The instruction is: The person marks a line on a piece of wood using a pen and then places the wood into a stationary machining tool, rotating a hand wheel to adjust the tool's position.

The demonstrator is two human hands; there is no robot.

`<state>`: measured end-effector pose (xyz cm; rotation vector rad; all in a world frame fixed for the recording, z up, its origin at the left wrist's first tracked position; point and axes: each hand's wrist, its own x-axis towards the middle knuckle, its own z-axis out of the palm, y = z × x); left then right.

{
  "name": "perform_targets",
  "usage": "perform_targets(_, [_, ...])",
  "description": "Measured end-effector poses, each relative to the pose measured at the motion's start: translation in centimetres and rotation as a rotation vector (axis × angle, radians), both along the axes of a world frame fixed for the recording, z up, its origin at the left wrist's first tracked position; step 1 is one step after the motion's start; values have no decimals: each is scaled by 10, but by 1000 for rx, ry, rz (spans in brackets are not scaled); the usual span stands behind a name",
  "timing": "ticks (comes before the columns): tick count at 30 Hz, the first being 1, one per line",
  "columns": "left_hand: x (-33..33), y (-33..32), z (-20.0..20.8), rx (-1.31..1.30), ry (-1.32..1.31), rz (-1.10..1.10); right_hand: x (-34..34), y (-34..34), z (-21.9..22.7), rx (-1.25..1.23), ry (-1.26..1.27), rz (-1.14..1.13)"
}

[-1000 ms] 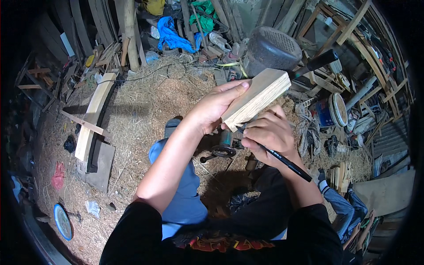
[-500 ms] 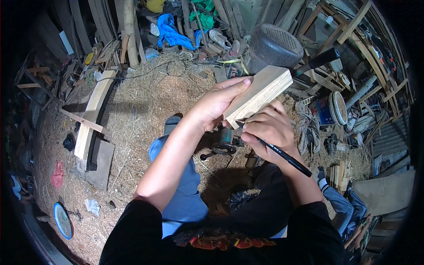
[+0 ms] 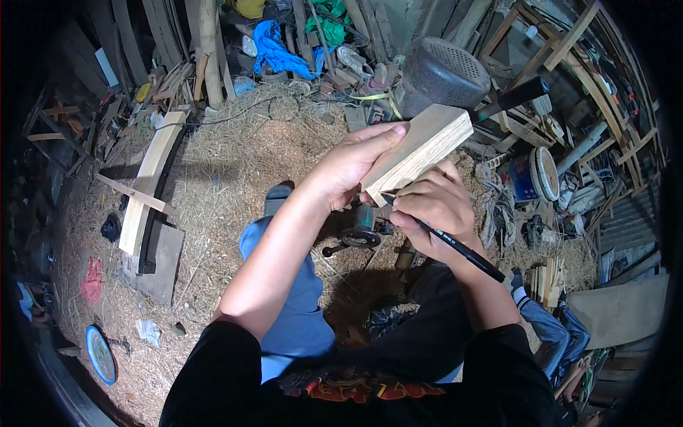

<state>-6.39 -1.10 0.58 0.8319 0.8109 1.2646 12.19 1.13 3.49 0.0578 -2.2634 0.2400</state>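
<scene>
A rectangular wooden block (image 3: 420,146) is held up in front of me, tilted with its far end toward the upper right. My left hand (image 3: 359,160) is closed round its left side, the thumb lying on the top face. My right hand (image 3: 437,210) grips a black marker pen (image 3: 466,252). The pen's tip meets the near end of the block, and its back end points toward my right forearm. Below the block, partly covered by it and my hands, is a metal vise (image 3: 361,231) with a round wheel and a handle.
On the left lies a long pale plank (image 3: 153,178) with a thin strip (image 3: 135,193) across it. A dark perforated metal drum (image 3: 445,75) stands beyond the block. At right are a blue bucket (image 3: 526,178) and another person's jeans-clad leg (image 3: 544,327). Shavings and straw cover the floor.
Almost nothing differs. The pen has shifted slightly at the block's near end, its back end moving a little to the right. Both hands keep their holds.
</scene>
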Motion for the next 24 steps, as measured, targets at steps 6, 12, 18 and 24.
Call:
perform_targets(6, [-1, -1, -1, -13, 7, 1, 0, 0, -1, -6, -11, 15])
perform_targets(12, [0, 1, -2, -6, -21, -12, 0, -1, 0, -7, -6, -3])
perform_targets(18, [0, -2, -1, -34, 7, 17, 4, -1, 0, -7, -24, 1])
perform_targets(24, [1, -1, 0, -29, -6, 1, 1, -1, 1, 3, -4, -3])
